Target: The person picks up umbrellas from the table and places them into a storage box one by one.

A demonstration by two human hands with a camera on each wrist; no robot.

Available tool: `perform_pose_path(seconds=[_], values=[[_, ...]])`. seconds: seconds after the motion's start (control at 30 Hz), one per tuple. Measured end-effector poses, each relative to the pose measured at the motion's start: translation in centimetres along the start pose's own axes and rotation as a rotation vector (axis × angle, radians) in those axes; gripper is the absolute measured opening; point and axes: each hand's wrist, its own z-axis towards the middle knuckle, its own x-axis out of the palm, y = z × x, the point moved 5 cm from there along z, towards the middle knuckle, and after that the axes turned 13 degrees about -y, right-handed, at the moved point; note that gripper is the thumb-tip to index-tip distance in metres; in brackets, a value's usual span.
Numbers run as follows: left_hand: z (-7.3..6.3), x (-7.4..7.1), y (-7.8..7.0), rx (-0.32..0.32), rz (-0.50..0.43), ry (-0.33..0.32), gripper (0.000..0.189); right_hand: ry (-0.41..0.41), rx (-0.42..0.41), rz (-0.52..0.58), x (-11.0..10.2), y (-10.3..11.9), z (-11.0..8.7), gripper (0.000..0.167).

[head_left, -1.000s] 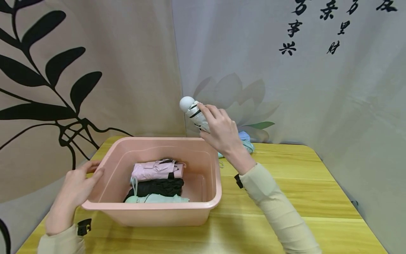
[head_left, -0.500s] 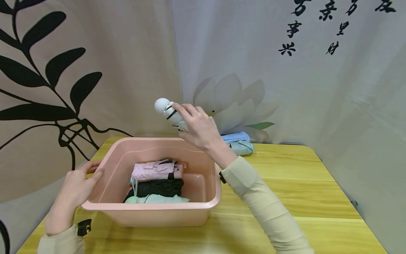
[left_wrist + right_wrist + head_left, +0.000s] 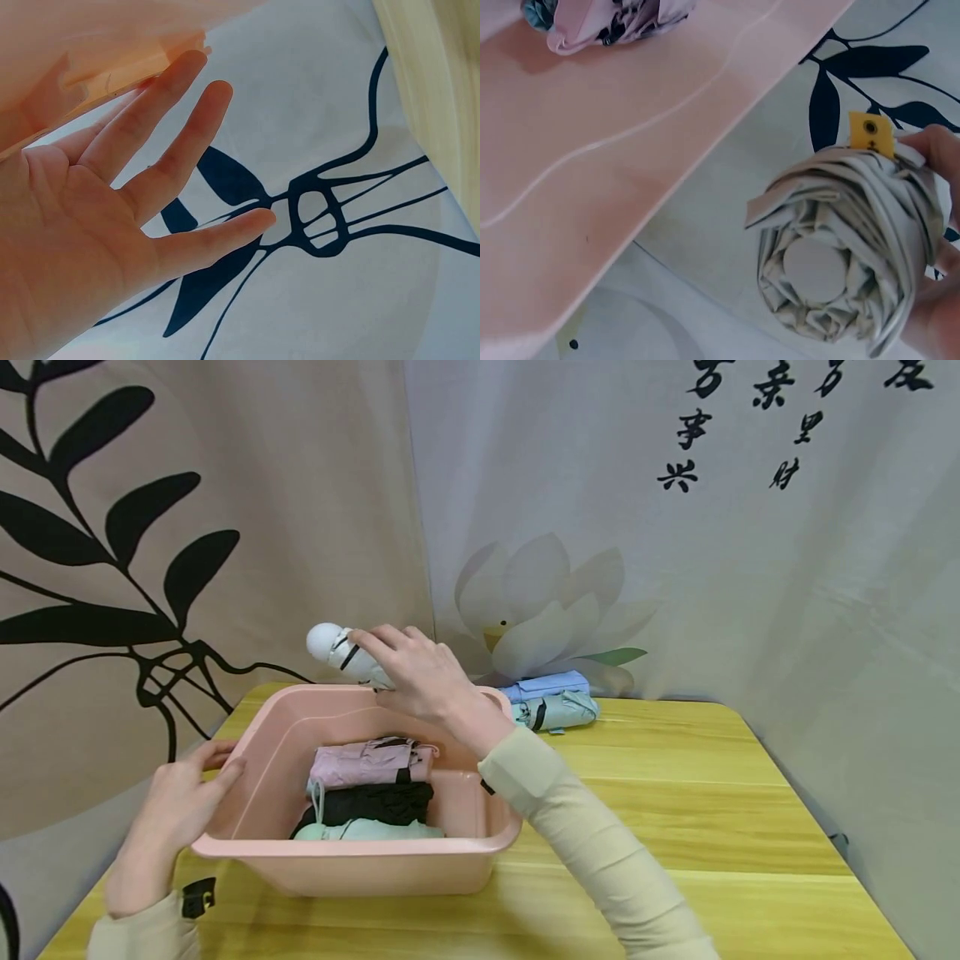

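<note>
My right hand (image 3: pixel 423 677) grips a white folded umbrella (image 3: pixel 352 656) with a round white handle and dark stripes. It is tilted above the far rim of a pink plastic tub (image 3: pixel 337 849). In the right wrist view the rolled end of this umbrella (image 3: pixel 840 247) faces the camera, a yellow tag at its edge. My left hand (image 3: pixel 176 806) rests against the tub's left rim; its fingers (image 3: pixel 184 154) are spread and nearly straight in the left wrist view. Inside the tub lie a pink folded umbrella (image 3: pixel 360 766), a black one (image 3: pixel 386 803) and a mint-green one (image 3: pixel 390 830), side by side.
Behind the tub's right side, a blue folded umbrella (image 3: pixel 551 685) and a pale teal one (image 3: pixel 566 710) lie on the yellow wooden table (image 3: pixel 675 827). A printed cloth (image 3: pixel 315 527) hangs directly behind the table's back edge.
My right hand has carried the white umbrella leftward across the tub's back and lowered it, uncovering the blue and teal umbrellas. My left hand stays at the rim.
</note>
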Motion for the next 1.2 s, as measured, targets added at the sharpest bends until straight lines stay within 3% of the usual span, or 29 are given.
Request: perform_pose_path(seconds=[0.53, 0.93, 1.2], values=[[0.0, -0.1, -0.2, 0.012, -0.007, -0.005, 0.049, 0.212, -0.11, -0.074, 5.0, 1.4, -0.6, 0.065], [0.0, -0.1, -0.1, -0.003, -0.002, 0.008, 0.05, 0.214, -0.247, -0.147, 6.7, 2.1, -1.1, 0.057], [0.0, -0.1, -0.1, 0.0, 0.007, 0.013, 0.051, 0.233, -0.288, -0.185, 7.8, 2.4, -1.5, 0.054]])
